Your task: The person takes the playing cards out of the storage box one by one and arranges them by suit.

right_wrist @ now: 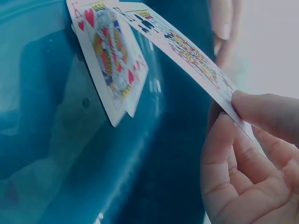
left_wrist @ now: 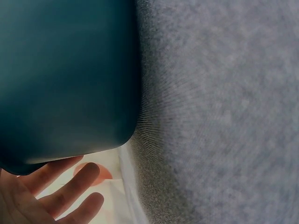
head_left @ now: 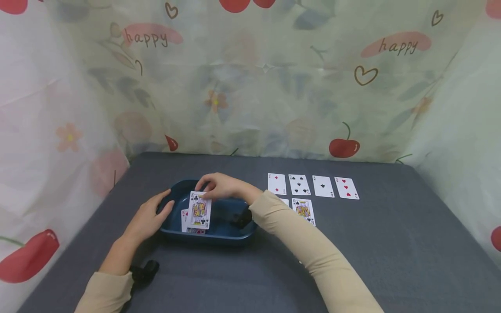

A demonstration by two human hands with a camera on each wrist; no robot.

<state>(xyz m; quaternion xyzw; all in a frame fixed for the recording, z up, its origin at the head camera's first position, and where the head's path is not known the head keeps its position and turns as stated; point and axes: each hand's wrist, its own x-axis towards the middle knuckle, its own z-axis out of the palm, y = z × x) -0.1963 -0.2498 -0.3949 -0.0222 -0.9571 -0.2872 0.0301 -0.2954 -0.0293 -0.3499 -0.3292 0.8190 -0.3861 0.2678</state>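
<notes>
A dark blue tray (head_left: 228,232) stands on the grey table cloth. My right hand (head_left: 209,189) reaches over it and pinches the top edge of a club face card (head_left: 200,210), which hangs above the tray. In the right wrist view its thumb and fingers (right_wrist: 243,154) hold that club card (right_wrist: 187,51) by one end. Beneath it a king of hearts (right_wrist: 110,56) lies on the tray floor (right_wrist: 56,154). My left hand (head_left: 154,215) rests against the tray's left wall, and its fingers (left_wrist: 65,191) show straight beside the tray's outside (left_wrist: 65,79).
On the cloth to the tray's right lies a row of several face-up cards (head_left: 311,185), with a king (head_left: 303,210) and a half-hidden card (head_left: 284,201) below it. Printed curtains close in the table on three sides. Bare grey cloth (head_left: 391,243) spreads at the front right.
</notes>
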